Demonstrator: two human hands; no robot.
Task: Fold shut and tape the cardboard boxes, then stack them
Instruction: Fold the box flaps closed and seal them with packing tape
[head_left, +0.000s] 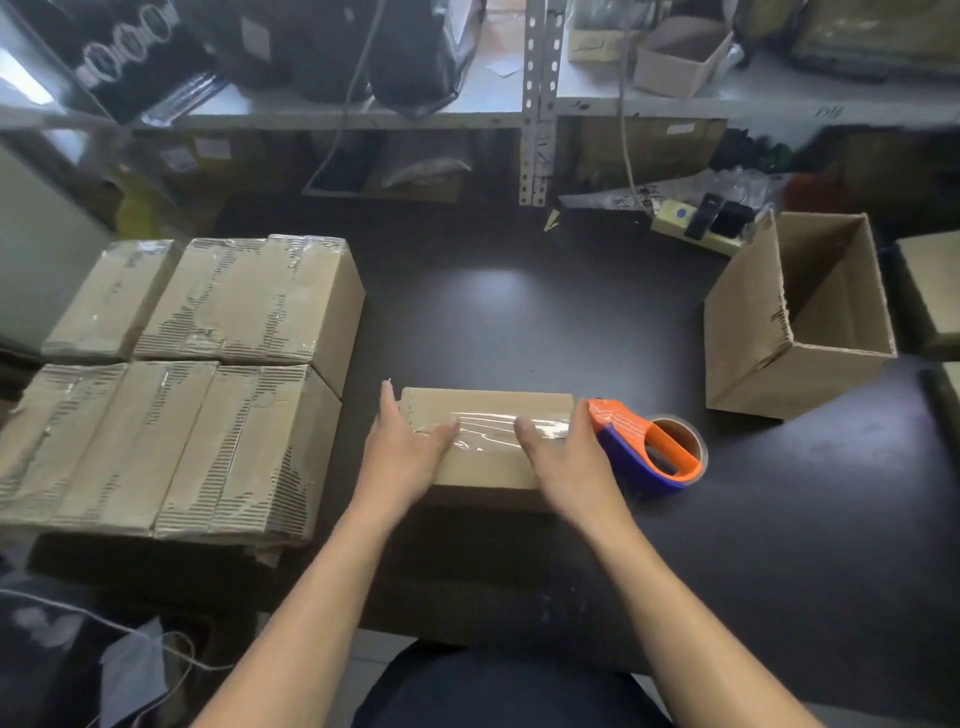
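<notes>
Dark table (519, 322), shelves behind. Box (485, 441) between my hands, taped. Left hand (402, 449) and right hand (563, 457) flat on it, fingers straight, gripping nothing. Dispenser (647, 447) just right of right hand; stack (171, 374) left. Box looks light, stiff; tape slick, so I'd take the ends.

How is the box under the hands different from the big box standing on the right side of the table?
The box under the hands is closed, with clear tape along its top; the big box on the right is open, and no flaps or tape show on it. The taped box looks lower and flatter; the open one stands taller. The left hand and right hand touch the taped box; nothing touches the open one. Both are plain brown cardboard on the dark table.
</notes>
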